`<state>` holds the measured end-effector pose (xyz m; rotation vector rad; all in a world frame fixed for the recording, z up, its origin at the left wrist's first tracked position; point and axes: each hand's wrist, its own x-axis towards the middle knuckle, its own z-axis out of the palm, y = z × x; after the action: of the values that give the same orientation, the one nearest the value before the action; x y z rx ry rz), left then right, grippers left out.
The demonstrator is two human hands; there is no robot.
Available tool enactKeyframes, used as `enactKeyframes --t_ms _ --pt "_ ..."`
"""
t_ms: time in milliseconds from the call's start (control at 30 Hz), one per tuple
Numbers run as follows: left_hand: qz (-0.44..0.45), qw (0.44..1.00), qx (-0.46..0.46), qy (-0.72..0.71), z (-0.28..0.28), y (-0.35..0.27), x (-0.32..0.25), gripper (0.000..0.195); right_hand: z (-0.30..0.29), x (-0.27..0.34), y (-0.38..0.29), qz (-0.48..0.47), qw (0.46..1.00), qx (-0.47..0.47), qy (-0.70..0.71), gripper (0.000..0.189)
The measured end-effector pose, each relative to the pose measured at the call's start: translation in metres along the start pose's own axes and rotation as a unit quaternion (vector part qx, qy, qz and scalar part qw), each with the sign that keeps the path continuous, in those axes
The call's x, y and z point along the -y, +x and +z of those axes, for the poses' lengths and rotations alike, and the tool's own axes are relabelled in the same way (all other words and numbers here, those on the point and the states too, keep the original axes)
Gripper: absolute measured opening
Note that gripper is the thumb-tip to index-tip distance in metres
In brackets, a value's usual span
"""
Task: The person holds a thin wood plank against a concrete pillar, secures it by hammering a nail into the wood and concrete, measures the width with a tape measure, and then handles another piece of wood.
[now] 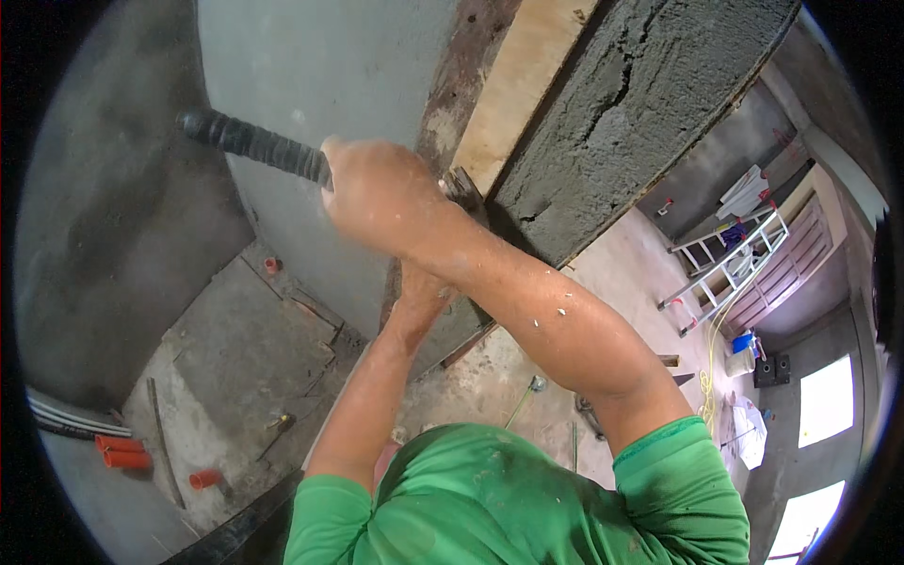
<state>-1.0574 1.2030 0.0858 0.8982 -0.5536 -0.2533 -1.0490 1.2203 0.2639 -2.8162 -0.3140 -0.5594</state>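
Observation:
My right hand [381,191] is closed round a handle wrapped in black tape [254,145], whose free end points to the upper left. What the other end carries is hidden. Beneath my right forearm, my left hand [424,282] reaches up and is mostly covered; a fingertip shows beside a dark, worn piece [466,194] at the end of a pale wooden strip [526,85]. Whether my left hand grips that piece cannot be seen. Right of the strip runs a rough, cracked grey mortar surface [614,106]. A smooth grey wall face [318,78] stands on the left.
Orange pipe stubs [127,452] and a thin bar [164,441] are at lower left, with another orange pipe stub [205,479] near them. An aluminium stepladder [734,265], a yellow hose [706,395] and a whitish bucket [739,362] are on the right.

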Motion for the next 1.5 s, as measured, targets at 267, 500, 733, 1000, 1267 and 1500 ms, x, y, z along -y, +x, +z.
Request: enactKeyframes --t_ms 267,500,733,1000,1267,1500 --pt "-0.011 1.000 0.001 -0.020 -0.001 -0.005 -0.001 0.046 0.011 -0.006 -0.022 -0.102 0.994 0.021 -0.025 0.017" --pt "-0.015 0.997 -0.013 -0.075 0.000 -0.003 -0.017 0.046 0.026 0.024 -0.045 -0.317 0.947 -0.041 -0.024 0.008" --pt "-0.139 0.978 -0.148 0.043 0.027 0.023 -0.037 0.056 0.011 0.038 -0.054 -0.224 0.973 -0.038 0.043 0.013" --pt "-0.013 0.999 -0.023 0.022 0.001 -0.004 -0.012 0.052 -0.010 0.000 -0.042 -0.021 0.983 -0.123 0.137 0.018" --pt "0.023 0.997 -0.039 0.065 -0.008 0.016 -0.016 0.048 -0.004 -0.007 -0.024 0.003 0.973 -0.164 0.163 0.017" --pt "0.039 0.994 -0.040 0.096 -0.012 0.015 -0.023 0.045 0.012 -0.009 -0.020 -0.108 0.988 -0.099 0.042 0.014"
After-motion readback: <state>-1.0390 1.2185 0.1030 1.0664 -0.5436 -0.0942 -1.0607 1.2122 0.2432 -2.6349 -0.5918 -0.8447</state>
